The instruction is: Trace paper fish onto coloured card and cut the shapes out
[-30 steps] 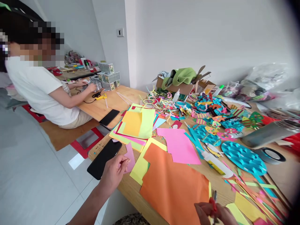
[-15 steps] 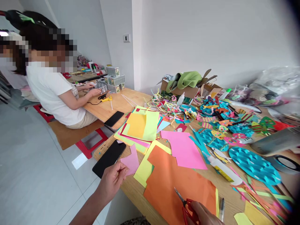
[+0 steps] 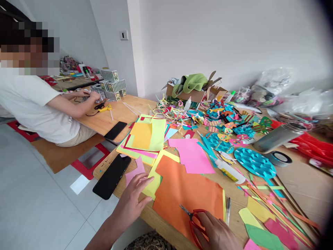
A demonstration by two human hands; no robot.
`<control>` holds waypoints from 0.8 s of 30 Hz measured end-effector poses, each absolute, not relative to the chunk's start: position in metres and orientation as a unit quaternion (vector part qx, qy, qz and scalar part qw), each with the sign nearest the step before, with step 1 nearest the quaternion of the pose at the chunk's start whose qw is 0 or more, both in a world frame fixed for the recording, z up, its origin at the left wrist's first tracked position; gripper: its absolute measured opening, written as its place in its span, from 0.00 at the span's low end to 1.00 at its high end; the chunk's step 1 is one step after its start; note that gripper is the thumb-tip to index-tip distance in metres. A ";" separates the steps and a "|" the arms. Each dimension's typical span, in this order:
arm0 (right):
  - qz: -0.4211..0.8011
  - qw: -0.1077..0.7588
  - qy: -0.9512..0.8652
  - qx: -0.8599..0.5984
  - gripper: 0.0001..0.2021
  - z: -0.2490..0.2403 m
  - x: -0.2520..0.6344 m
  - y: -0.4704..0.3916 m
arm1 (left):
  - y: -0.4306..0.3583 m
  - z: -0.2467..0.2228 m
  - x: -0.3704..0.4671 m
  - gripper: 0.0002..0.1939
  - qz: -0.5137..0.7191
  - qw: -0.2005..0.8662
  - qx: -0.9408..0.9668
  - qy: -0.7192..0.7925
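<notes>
Orange paper, one broad sheet [image 3: 179,180] with a stepped edge on its left, lies at the near side of the wooden table [image 3: 235,208], and from where I stand it's the thing both hands are busy around. The right hand [image 3: 218,232] has its fingers wrapped about the red handles of a pair of scissors [image 3: 191,215], whose blades rest over the orange and point toward the far left. The left hand [image 3: 136,192] is loosely spread, thumb well away from the fingers, with nothing I can see in it; it is just left of the orange sheet, beside a yellow sheet [image 3: 151,187] that peeks out from underneath, though I can't tell whether the fingertips touch the paper. Just beyond that hand is a mauve scrap [image 3: 135,170], and to its left a black phone [image 3: 111,177]. A pen [image 3: 228,210] lies to the right of the orange sheet, near a scatter of coloured offcuts. On the far side there's a pink sheet [image 3: 194,159], with a pile of papers [image 3: 145,137] to its left and a white glue bottle [image 3: 231,172] to its right. Farther right sit a dimpled blue oval [image 3: 255,163], a roll of tape [image 3: 279,158] and a metal flask [image 3: 279,137] lying on its side. Over at the far left, someone in a white T-shirt [image 3: 31,104] works with both hands near stacked little boxes [image 3: 113,85].
</notes>
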State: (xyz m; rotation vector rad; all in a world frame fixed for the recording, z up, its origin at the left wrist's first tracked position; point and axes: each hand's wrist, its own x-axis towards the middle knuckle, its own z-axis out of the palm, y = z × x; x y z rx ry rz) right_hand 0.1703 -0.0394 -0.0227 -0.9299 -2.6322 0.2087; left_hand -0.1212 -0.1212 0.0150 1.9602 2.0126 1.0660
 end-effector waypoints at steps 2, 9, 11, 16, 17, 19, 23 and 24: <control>0.076 0.162 -0.927 -0.331 0.02 -0.019 0.166 -0.045 | -0.118 0.012 -0.113 0.25 0.324 0.085 0.666 0.666; 0.002 0.113 -0.928 -0.356 0.07 -0.004 0.134 -0.061 | -0.105 -0.002 -0.088 0.26 0.309 0.043 0.717 0.623; -0.028 0.088 -0.927 -0.365 0.08 0.001 0.127 -0.059 | -0.101 -0.006 -0.087 0.27 0.325 0.030 0.716 0.617; -0.033 0.027 -0.923 -0.384 0.05 0.006 0.118 -0.051 | -0.095 -0.011 -0.086 0.25 0.328 0.033 0.727 0.602; -0.030 0.018 -0.921 -0.387 0.05 0.006 0.117 -0.051 | -0.095 -0.011 -0.086 0.25 0.327 0.030 0.728 0.602; -0.024 0.012 -0.918 -0.396 0.04 0.005 0.115 -0.050 | -0.094 -0.010 -0.085 0.24 0.324 0.027 0.728 0.603; -0.015 0.015 -0.911 -0.413 0.04 0.005 0.114 -0.049 | -0.093 -0.012 -0.085 0.24 0.316 0.029 0.728 0.607; -0.017 0.015 -0.910 -0.415 0.03 0.005 0.114 -0.049 | -0.092 -0.013 -0.085 0.24 0.313 0.031 0.727 0.610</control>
